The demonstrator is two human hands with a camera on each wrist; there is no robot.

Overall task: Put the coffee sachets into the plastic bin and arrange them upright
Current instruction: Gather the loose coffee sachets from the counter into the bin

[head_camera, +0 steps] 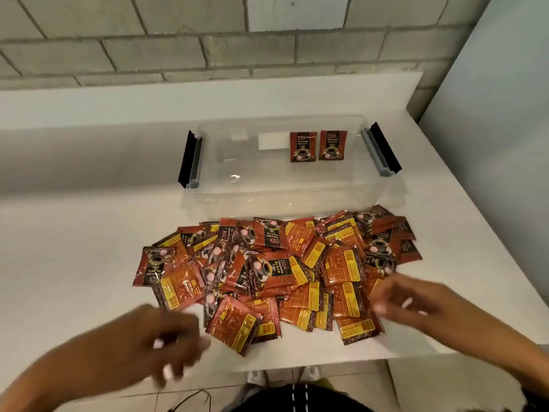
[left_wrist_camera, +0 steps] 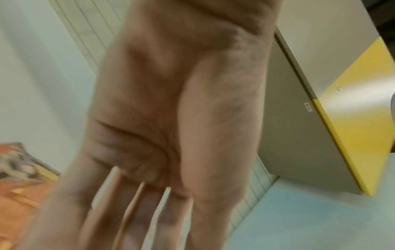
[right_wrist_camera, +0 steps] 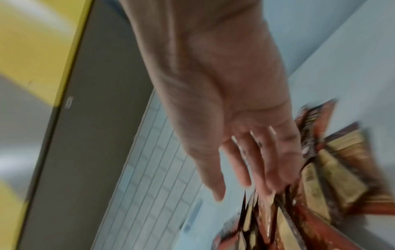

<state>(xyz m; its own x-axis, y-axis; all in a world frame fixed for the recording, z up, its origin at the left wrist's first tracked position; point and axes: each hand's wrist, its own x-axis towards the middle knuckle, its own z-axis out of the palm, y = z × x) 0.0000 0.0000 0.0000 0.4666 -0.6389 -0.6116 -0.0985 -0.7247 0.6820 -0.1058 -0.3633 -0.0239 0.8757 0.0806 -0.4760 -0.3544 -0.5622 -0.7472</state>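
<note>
A clear plastic bin with grey and black side latches stands on the white counter. Two red coffee sachets stand upright against its far wall, right of centre. In front of the bin lies a wide pile of coffee sachets. My left hand hovers at the pile's near left edge, fingers spread and empty; it is blurred. My right hand reaches over the pile's near right edge, fingers loosely extended, holding nothing. In the right wrist view the fingertips hang just above the sachets.
The white counter runs along a grey brick wall and ends at a corner on the right. Bare counter lies left of the pile. The counter's front edge is close to my body.
</note>
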